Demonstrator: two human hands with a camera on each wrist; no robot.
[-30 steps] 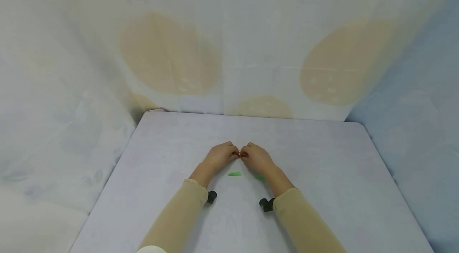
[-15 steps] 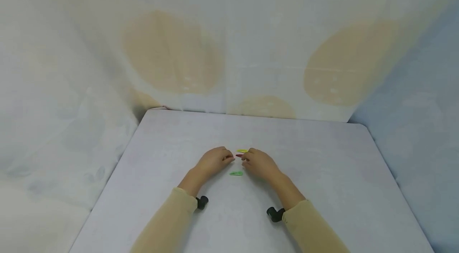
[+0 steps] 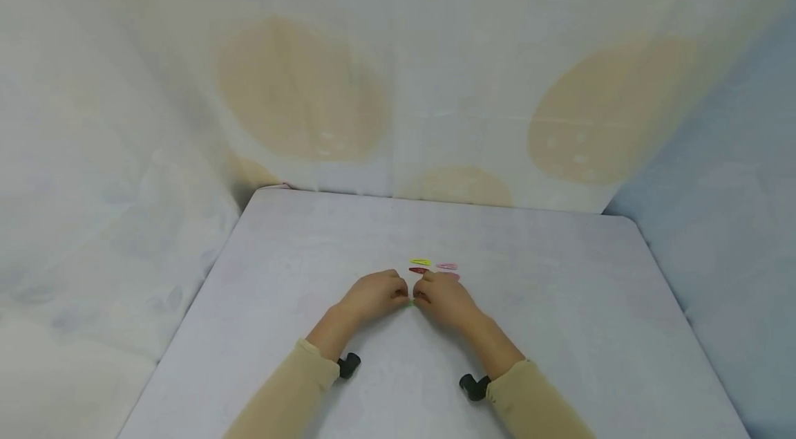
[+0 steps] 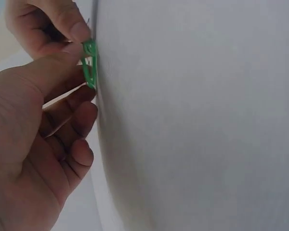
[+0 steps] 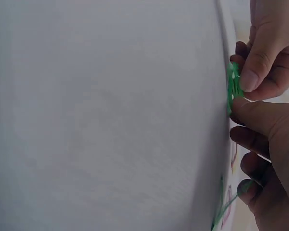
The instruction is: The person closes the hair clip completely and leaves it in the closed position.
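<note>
Green hair clip (image 4: 89, 62) sits at frame centre in the head view, pinched between left hand (image 3: 373, 295) and right hand (image 3: 444, 299), fingertips of both curled onto it.

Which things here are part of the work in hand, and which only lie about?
In hand: green hair clip, pinched by left hand and right hand.
Lying about: yellow clip, red clip, pink clip, on the table.
</note>
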